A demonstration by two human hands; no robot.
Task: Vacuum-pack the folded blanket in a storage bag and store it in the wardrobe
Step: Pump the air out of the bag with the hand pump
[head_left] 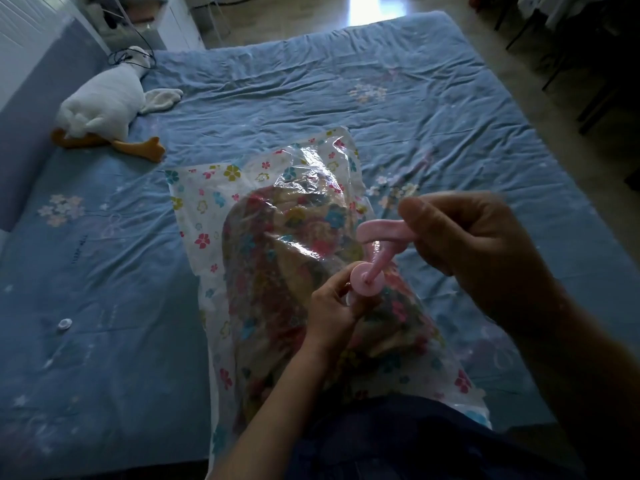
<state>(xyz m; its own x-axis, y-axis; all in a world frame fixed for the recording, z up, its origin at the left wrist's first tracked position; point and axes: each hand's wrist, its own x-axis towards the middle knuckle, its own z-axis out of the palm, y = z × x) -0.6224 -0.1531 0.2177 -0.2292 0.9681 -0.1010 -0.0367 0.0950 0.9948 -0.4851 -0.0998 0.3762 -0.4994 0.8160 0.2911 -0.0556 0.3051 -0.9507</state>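
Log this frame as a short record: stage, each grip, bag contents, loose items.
stage: hand pump set on the storage bag, rod drawn out; bag not yet stored
left grip: holds the pump just below its pink disc, against the bag
right grip: curled round the pump's handle, raised
blanket: inside the bag, which lies on the bed sheet
loose items: small round cap on the sheet left of the bag; plush goose at far left
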